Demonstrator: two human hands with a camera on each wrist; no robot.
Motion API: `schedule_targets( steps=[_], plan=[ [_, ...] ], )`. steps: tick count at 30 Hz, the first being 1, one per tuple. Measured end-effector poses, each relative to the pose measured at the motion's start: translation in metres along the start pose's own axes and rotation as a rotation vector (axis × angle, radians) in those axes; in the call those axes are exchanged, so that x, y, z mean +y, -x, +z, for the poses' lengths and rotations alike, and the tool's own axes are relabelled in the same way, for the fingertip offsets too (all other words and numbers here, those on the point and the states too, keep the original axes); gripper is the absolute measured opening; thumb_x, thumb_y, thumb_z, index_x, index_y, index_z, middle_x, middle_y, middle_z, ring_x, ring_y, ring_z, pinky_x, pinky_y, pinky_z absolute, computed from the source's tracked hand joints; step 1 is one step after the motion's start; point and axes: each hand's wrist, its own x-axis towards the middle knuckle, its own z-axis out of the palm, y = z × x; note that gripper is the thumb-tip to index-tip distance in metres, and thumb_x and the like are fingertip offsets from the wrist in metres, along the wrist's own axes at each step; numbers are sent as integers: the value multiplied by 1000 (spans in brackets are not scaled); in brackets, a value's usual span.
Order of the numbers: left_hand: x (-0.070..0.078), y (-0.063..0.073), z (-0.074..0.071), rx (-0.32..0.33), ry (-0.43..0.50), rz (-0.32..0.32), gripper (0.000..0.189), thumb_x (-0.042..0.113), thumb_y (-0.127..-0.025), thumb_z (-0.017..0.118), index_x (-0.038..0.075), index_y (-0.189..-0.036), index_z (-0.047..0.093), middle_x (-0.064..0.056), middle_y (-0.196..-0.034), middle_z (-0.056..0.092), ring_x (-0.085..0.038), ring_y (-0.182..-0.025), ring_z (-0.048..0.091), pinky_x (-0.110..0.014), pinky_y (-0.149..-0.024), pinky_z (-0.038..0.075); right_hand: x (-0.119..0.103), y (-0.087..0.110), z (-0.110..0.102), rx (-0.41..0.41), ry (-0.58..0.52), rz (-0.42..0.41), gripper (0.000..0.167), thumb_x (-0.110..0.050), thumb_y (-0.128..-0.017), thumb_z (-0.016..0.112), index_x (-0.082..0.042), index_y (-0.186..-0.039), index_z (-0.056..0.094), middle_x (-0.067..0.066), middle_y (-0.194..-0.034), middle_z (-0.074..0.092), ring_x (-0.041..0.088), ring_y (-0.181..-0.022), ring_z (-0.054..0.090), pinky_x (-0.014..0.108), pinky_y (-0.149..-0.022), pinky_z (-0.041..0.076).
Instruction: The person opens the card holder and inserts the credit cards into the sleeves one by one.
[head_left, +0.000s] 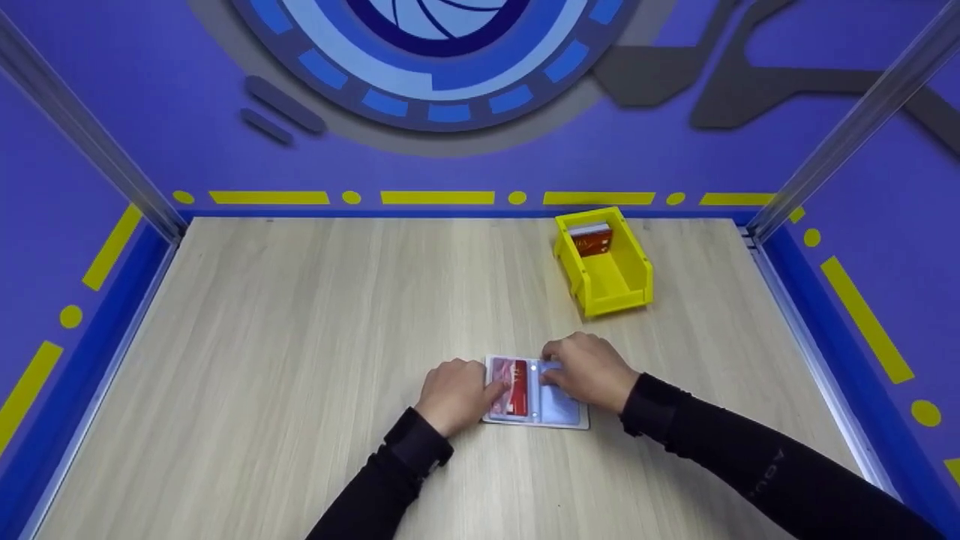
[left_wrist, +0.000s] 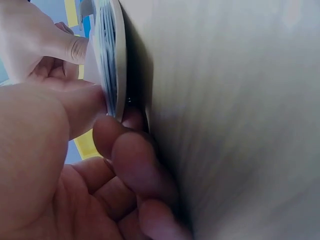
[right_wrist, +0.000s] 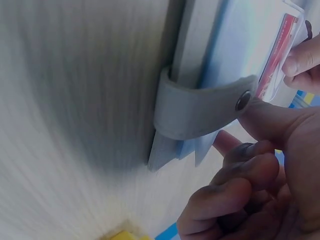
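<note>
A card holder [head_left: 561, 409] with clear sleeves lies spread on the table, its left page showing a red card [head_left: 519, 401]. My left hand [head_left: 454, 394] grips the left edge, thumb over the page; in the left wrist view its fingertips [left_wrist: 132, 155] reach beneath the cover. At the upper part of the right page is my right hand [head_left: 592, 371], thumb and fingers pinching the holder. The right wrist view shows a pale strap [right_wrist: 195, 112] with a metal snap [right_wrist: 243, 100], the right thumb against its end. What the right fingertips press from behind is partly hidden.
Behind the right hand stands a yellow bin [head_left: 619, 306] on the wooden table [head_left: 300, 322], with several cards [head_left: 592, 241] leaning at its far end. Blue and purple panels [head_left: 442, 172] enclose the table at the back and both sides.
</note>
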Motion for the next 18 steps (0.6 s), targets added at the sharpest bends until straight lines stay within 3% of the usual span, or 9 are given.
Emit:
schedule_targets(
  steps=[8, 15, 18],
  plan=[
    [-1, 1, 0, 1, 7, -2, 50, 47, -105, 72, 18, -68, 54, 2, -67, 50, -19, -61, 46, -36, -55, 35, 0, -7, -1, -31, -3, -51, 21, -22, -93, 91, -12, -107, 79, 6, -99, 81, 17, -83, 64, 40, -77, 55],
    [-2, 1, 0, 7, 14, 4, 53, 47, -104, 72, 21, -65, 50, 3, -65, 46, -18, -60, 44, -35, -55, 34, 6, -11, -9, -169, -147, 98, 16, -24, -100, 84, -15, -96, 72, 1, -85, 67, 16, -73, 60, 30, -63, 47],
    [-2, 1, 0, -2, 15, 1, 53, 48, -104, 73, 21, -65, 49, 4, -65, 44, -18, -60, 44, -35, -55, 34, 9, -12, -13, -200, -164, 114, 20, -25, -102, 80, -14, -88, 72, 0, -78, 65, 15, -66, 60, 29, -60, 46]
  ],
)
